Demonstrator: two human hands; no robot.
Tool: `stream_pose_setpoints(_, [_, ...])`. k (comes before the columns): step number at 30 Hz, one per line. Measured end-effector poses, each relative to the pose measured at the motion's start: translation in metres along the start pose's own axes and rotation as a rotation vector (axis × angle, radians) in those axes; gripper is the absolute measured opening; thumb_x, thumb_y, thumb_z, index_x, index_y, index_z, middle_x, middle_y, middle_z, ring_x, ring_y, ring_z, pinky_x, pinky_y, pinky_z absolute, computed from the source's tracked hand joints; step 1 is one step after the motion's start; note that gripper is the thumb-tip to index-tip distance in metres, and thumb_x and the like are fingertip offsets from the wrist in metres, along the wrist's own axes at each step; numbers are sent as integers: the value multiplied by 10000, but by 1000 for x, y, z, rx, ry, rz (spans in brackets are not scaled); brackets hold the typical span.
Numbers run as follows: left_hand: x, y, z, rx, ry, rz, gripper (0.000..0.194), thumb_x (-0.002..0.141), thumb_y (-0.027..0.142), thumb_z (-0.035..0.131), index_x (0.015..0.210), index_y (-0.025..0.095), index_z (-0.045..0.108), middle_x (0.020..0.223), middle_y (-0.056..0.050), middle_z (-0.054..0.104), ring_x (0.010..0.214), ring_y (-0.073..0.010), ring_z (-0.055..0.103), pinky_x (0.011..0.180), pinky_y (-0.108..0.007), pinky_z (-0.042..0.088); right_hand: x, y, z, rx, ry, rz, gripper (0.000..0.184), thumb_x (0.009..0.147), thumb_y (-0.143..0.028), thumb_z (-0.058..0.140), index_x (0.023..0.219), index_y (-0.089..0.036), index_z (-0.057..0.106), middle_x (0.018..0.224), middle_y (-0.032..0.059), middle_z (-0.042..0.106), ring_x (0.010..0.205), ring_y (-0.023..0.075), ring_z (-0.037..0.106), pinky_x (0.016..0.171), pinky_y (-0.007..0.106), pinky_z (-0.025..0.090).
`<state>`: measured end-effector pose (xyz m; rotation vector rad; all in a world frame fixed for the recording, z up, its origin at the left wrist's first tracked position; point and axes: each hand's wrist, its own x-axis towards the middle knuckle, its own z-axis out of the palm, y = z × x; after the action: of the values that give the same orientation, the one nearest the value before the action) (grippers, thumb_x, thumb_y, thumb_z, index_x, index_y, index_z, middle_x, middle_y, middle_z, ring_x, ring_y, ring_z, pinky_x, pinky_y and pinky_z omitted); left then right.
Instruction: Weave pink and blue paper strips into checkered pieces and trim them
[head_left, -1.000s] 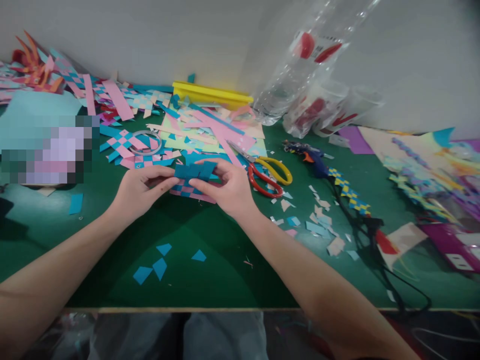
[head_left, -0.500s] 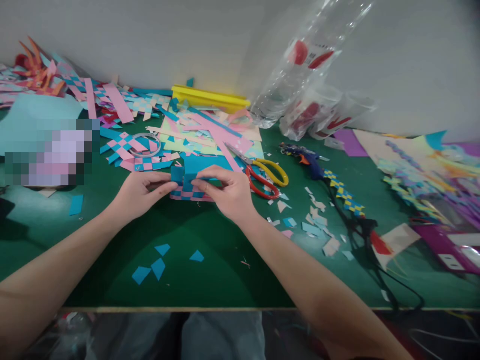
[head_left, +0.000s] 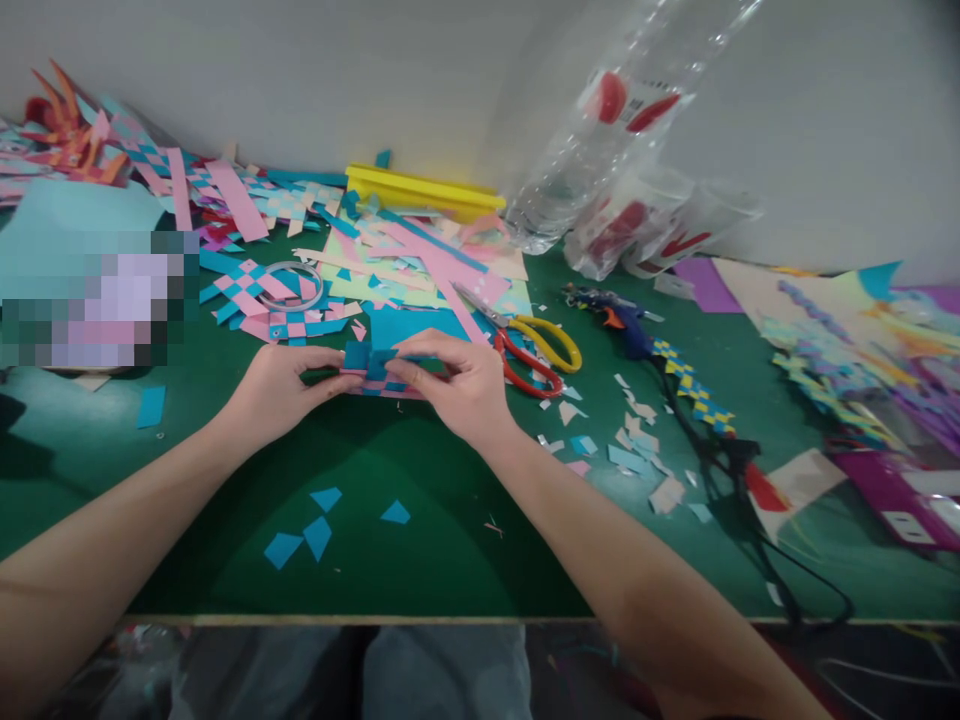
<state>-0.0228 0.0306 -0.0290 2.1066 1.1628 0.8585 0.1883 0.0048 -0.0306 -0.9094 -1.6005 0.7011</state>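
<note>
A small woven paper piece [head_left: 379, 385] in blue and pink checks is between my two hands, with blue strips [head_left: 358, 355] standing up from its top edge. My left hand [head_left: 289, 390] pinches its left end between thumb and fingers. On the right side, my right hand [head_left: 454, 385] grips a blue strip with thumb and forefinger; its other fingers curl behind and partly hide the piece. Just behind lies a flat blue sheet [head_left: 416, 322]. Scissors [head_left: 529, 350] with one red and one yellow handle lie open right beside my right hand.
Paper strips and scraps cover the back, with a yellow tray [head_left: 424, 192] and a roll of tape [head_left: 292, 287]. To the right are a glue gun [head_left: 619, 318] with its cord, a plastic bottle [head_left: 592, 130] and plastic cups [head_left: 690, 225]. Blue offcuts [head_left: 317, 538] lie near the front edge.
The upright blue strips look shorter, folded down toward the woven piece. My left fingers have shifted slightly right along its edge. Both hands keep their hold.
</note>
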Motion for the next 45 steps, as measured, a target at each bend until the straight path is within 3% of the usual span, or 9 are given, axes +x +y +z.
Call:
stream_pose_setpoints(6, [-4, 4, 0, 82, 56, 50, 212, 845, 396, 647, 849, 220, 765, 841, -18, 768, 755, -190, 704, 753, -292, 545, 2, -19, -3, -90, -33, -74, 279, 783, -265, 742, 1058, -258, 695, 1015, 12, 739, 908, 161, 679, 818, 314, 558])
stream_pose_setpoints(10, [-5, 4, 1, 147, 93, 105, 272, 860, 438, 624, 800, 208, 757, 752, -22, 758, 652, -176, 684, 664, -279, 530, 14, -30, -4, -295, -112, -181, 160, 807, -235, 717, 967, -234, 717, 923, 19, 753, 913, 174, 679, 889, 334, 507])
stream_pose_setpoints(14, [-6, 2, 1, 168, 110, 105, 287, 865, 452, 613, 812, 209, 756, 684, -21, 739, 550, -166, 639, 556, -278, 496, 32, -37, -2, -427, -298, -165, 111, 808, -248, 722, 911, -210, 731, 898, 21, 753, 833, 175, 677, 812, 321, 491])
stream_pose_setpoints(18, [-6, 4, 0, 17, 128, 78, 382, 832, 415, 662, 1172, 240, 674, 986, -45, 754, 790, -219, 704, 578, -277, 542, 49, -48, -1, -522, -468, -95, 33, 807, -228, 717, 791, -217, 744, 825, 9, 753, 804, 181, 669, 771, 314, 466])
stream_pose_setpoints(21, [-5, 7, -2, -88, 138, 75, 499, 821, 394, 683, 1293, 264, 584, 1172, -49, 699, 964, -246, 690, 724, -317, 590, 53, -52, 1, -540, -452, -72, 47, 808, -206, 711, 810, -228, 752, 864, 11, 763, 832, 188, 673, 775, 310, 469])
stream_pose_setpoints(24, [-3, 5, -4, -69, 129, 80, 418, 808, 392, 696, 1198, 259, 632, 1137, -48, 704, 998, -262, 676, 839, -363, 576, 52, -50, 3, -543, -451, -106, 44, 813, -228, 713, 790, -234, 750, 859, 6, 763, 823, 191, 673, 806, 324, 477])
stream_pose_setpoints(34, [1, -3, -7, -114, 198, 123, 218, 774, 407, 738, 829, 212, 655, 934, -43, 708, 924, -222, 663, 814, -352, 542, 51, -50, -2, -512, -416, -108, 40, 807, -237, 708, 785, -252, 737, 834, -6, 751, 841, 203, 672, 760, 315, 496])
stream_pose_setpoints(37, [0, 0, -9, -90, 203, 162, 154, 783, 367, 747, 805, 227, 688, 1004, -24, 714, 983, -214, 654, 898, -362, 515, 53, -50, -2, -527, -412, -127, 32, 806, -249, 714, 804, -244, 745, 854, 5, 758, 840, 208, 676, 757, 319, 494])
stream_pose_setpoints(45, [-2, 0, -6, -43, 244, 148, 137, 762, 363, 772, 779, 239, 715, 913, -8, 726, 896, -188, 668, 754, -302, 545, 54, -47, -2, -527, -427, -144, 50, 809, -221, 709, 795, -250, 747, 825, -6, 755, 802, 194, 675, 723, 307, 490])
